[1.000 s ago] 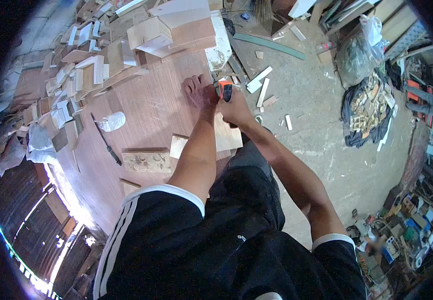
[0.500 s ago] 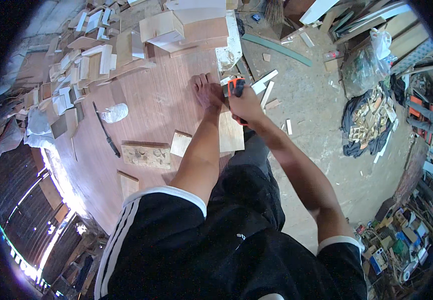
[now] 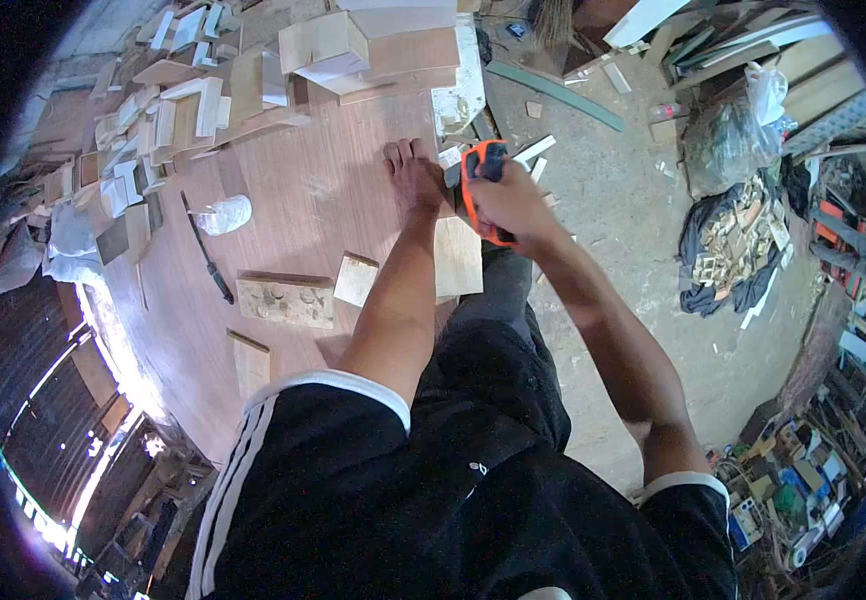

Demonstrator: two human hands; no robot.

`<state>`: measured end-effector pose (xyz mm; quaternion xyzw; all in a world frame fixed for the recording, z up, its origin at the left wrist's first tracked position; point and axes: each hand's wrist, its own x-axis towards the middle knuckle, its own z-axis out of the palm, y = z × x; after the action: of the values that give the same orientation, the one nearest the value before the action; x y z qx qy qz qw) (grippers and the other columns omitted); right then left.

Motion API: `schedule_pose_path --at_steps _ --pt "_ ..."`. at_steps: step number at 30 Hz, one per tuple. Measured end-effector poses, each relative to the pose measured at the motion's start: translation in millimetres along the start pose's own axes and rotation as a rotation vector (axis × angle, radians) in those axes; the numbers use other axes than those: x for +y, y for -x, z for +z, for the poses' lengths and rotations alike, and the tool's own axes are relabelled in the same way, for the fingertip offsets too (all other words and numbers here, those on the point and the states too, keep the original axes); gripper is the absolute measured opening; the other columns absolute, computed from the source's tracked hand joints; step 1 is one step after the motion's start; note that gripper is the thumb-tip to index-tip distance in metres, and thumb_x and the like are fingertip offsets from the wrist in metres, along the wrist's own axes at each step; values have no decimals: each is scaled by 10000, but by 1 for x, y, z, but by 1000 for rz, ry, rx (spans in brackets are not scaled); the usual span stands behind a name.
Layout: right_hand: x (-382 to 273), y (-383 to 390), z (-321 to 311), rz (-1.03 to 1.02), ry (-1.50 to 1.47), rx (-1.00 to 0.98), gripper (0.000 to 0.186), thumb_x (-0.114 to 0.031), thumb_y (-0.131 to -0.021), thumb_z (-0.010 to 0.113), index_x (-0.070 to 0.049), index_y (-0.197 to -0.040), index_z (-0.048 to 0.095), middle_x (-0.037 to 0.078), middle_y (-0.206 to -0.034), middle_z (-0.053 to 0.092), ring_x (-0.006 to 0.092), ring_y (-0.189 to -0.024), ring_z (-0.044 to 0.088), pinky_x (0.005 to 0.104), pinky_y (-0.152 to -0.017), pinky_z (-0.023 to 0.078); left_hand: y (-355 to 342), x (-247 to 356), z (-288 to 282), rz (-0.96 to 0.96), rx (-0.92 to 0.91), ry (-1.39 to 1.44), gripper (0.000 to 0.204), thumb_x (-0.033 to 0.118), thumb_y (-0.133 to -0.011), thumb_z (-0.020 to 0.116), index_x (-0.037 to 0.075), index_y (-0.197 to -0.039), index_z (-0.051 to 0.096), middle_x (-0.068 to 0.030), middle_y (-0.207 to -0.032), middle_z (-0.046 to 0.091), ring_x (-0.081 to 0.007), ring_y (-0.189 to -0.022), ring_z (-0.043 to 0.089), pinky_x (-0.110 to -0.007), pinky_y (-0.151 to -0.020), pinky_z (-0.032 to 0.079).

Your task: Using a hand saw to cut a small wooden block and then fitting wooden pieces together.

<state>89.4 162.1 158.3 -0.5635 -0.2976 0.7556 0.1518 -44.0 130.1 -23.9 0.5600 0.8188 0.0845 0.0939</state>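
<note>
My right hand [image 3: 515, 205] is wrapped round the orange and black handle of a handsaw [image 3: 474, 185], just off the right edge of the wooden table [image 3: 323, 205]. The saw's blade is mostly hidden between my two hands. At that same edge my left hand [image 3: 415, 178] presses down, its fingers spread and stretched forward. Whatever lies under its palm is hidden. A pale square wood piece [image 3: 460, 260] sits below my wrists, above my bent leg. Left of it, partly beside my left forearm, lies a small wood block [image 3: 356, 279].
A stained wood block [image 3: 285, 299], a dark thin tool [image 3: 207, 250] and a clear plastic cup or bag [image 3: 225, 215] lie on the table. Wooden box-like pieces [image 3: 323, 50] crowd its far side. Offcuts [image 3: 535, 150] and a sack of scraps [image 3: 738, 245] are on the floor.
My right hand has drawn the saw back to the right and slightly toward me, showing more of its orange handle. My left hand stays in place at the table edge.
</note>
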Motion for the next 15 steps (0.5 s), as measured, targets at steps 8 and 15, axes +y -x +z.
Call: schedule_pose_path --at_steps 8,15 --pt "31 -49 23 -90 213 147 50 -8 -760 471 -36 -722 455 58 -530 466 154 -383 472 321 -336 346 -6 6 2 -35 -4 64 381 202 -710 565 63 -1065 569 -118 -1117 502 -321 -1197 409 -420 -959 336" --pt "-7 38 28 -63 28 72 84 -40 -816 503 -42 -863 433 18 -566 429 125 -396 443 302 -337 334 -1 3 10 13 136 10 422 203 -675 575 83 -1078 546 -116 -1105 503 -318 -1168 422 -409 -959 344"
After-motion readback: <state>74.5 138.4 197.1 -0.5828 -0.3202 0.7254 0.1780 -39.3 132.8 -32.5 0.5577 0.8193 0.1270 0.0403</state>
